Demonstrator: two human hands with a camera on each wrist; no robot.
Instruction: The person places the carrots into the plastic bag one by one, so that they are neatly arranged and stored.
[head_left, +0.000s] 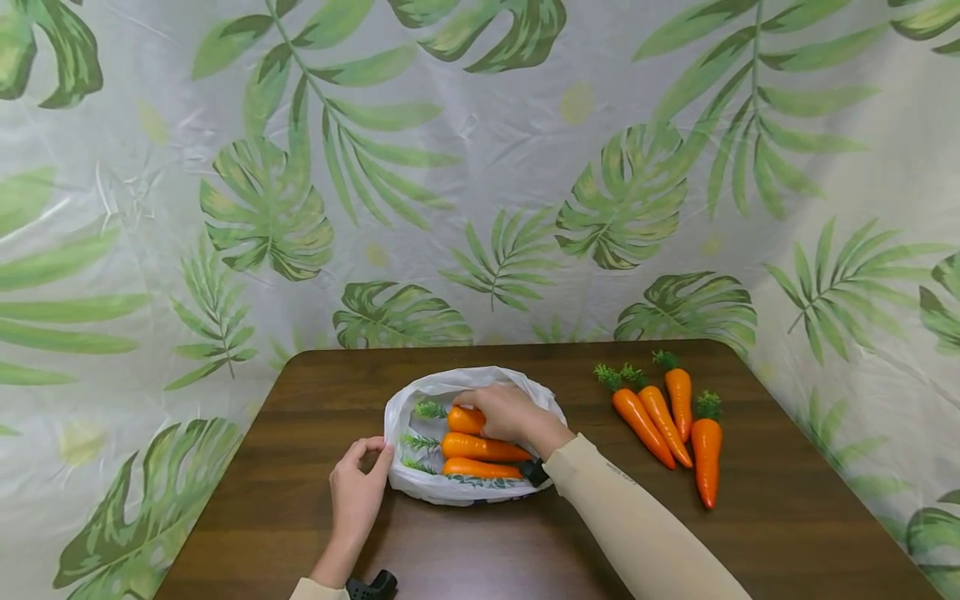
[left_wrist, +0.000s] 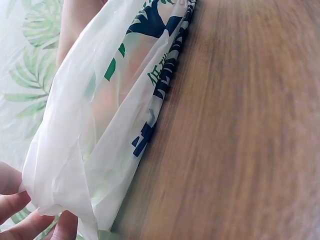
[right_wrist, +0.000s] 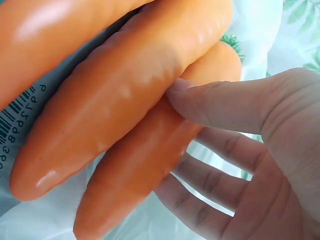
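A white plastic bag (head_left: pixel 420 488) lies on the table with its mouth spread, three orange carrots inside. My left hand (head_left: pixel 358 487) pinches the bag's left rim between thumb and fingers; in the left wrist view the fingertips (left_wrist: pixel 30 212) hold the thin plastic. Inside the bag, my right hand (head_left: pixel 510 412) grips the farthest carrot (head_left: pixel 465 419). The right wrist view shows the thumb on one side of that carrot (right_wrist: pixel 135 175) and the fingers on the other. Beside it lie the middle carrot (head_left: pixel 483 448) and the nearest carrot (head_left: pixel 480 469), green tops to the left.
Several more carrots (head_left: pixel 705 462) with green tops lie on the right side of the brown wooden table (head_left: pixel 300 467). A leaf-patterned sheet (head_left: pixel 495 167) hangs behind the table's back edge.
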